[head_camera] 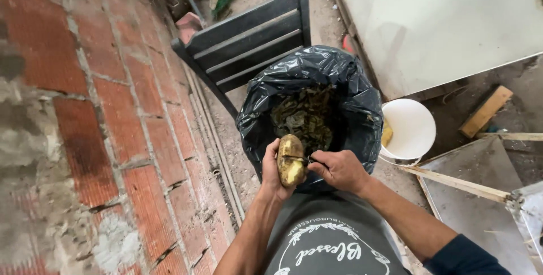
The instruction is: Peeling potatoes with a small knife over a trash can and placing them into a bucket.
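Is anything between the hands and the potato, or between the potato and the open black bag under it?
Nothing visible. The left hand grips the potato directly, and the right hand presses a small blade, mostly hidden, against it. The potato sits right over the black bag, whose open mouth shows only peelings inside.

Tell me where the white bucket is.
The white bucket stands on the ground right of the black bin bag, touching it, just beyond the right hand.

Brown-and-yellow potato (pixel 291 161), glossy black bin bag (pixel 350 91), white bucket (pixel 416 125), black slatted chair (pixel 249 40), red brick wall (pixel 85 128)
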